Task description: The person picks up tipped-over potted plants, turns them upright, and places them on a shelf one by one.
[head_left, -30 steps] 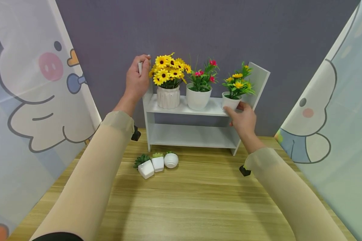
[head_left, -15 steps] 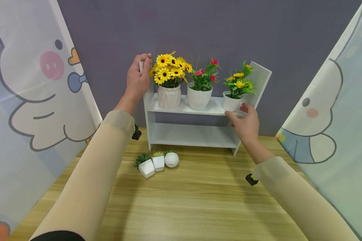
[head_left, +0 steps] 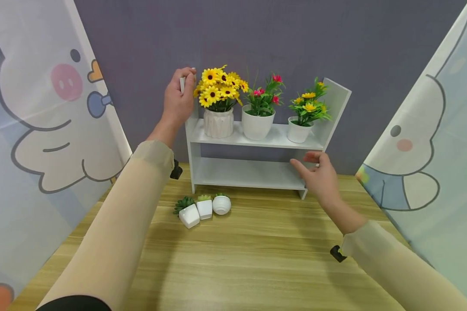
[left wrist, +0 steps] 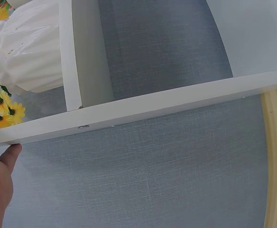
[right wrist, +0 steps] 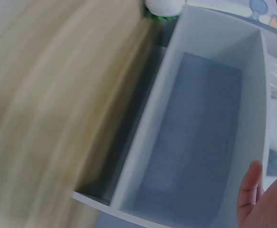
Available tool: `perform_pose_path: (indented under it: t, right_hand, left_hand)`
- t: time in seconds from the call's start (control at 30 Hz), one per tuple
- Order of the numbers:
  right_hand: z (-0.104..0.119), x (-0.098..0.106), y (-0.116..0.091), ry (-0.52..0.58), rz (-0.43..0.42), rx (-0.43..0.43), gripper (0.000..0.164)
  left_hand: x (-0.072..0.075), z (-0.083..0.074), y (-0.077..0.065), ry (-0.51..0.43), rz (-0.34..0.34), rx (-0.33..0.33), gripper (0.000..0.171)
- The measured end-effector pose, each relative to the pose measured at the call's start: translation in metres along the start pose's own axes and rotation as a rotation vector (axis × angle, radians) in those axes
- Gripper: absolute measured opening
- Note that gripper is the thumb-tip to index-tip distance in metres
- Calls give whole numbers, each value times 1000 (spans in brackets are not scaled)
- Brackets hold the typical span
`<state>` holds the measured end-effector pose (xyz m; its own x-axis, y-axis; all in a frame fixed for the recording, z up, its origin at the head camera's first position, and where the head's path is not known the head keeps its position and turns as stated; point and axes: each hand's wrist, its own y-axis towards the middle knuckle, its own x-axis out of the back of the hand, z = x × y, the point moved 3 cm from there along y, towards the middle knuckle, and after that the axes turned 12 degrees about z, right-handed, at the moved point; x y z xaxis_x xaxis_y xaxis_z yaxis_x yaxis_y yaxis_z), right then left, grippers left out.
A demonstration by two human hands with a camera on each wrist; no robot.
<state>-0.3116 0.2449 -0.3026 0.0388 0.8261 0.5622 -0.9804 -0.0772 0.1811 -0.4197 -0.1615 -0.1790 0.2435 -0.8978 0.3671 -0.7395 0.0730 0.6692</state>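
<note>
A white two-tier shelf (head_left: pixel 249 172) stands at the back of the table. My left hand (head_left: pixel 178 97) grips the top of its left side panel (left wrist: pixel 143 108), the thumb on the outer face in the left wrist view. My right hand (head_left: pixel 322 179), fingers apart and holding nothing, is in front of the shelf's right end, below the pot of small yellow flowers (head_left: pixel 299 131). On the upper board, left to right, stand a ribbed white pot of yellow daisies (head_left: pixel 219 123), a white pot of red flowers (head_left: pixel 258 124) and that yellow-flowered pot, all upright.
Small potted succulents lie tipped over on the wooden table (head_left: pixel 237 259) in front of the shelf's left end: two square white pots (head_left: pixel 189 216) and one round pot (head_left: pixel 221 205). Cartoon-printed panels (head_left: pixel 35 151) flank the table. A grey wall (head_left: pixel 264 34) rises behind.
My right hand has let go of the small yellow-flowered pot and moved down and back from it, leaving it on the upper board. The left hand keeps its hold on the shelf.
</note>
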Motion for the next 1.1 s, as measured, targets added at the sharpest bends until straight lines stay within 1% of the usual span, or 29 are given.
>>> perform_pose_path:
  t: [0.1, 0.2, 0.33, 0.5, 0.73, 0.9, 1.1]
  right_hand:
    - [-9, -8, -8, -24, 83, 6, 77]
    - [-19, -18, -15, -32, 168, -1, 68]
    - [-35, -36, -20, -7, 290, 6, 58]
    - [-51, -62, -27, 13, 425, 12, 55]
    - [-60, -95, -35, 59, 564, -10, 62]
    - [-61, -114, -37, 96, 660, 14, 64]
    - [-60, -130, -38, 77, 676, 25, 61]
  left_hand:
    - [0, 0, 0, 9, 0, 2, 42]
    - [1, 0, 0, 13, -2, -3, 42]
    - [1, 1, 1, 5, 0, -10, 42]
    - [2, 1, 1, 1, 1, -8, 42]
    - [2, 0, 0, -1, 9, -4, 43]
    - [1, 1, 0, 2, 9, -5, 43]
    - [1, 2, 1, 2, 10, -8, 43]
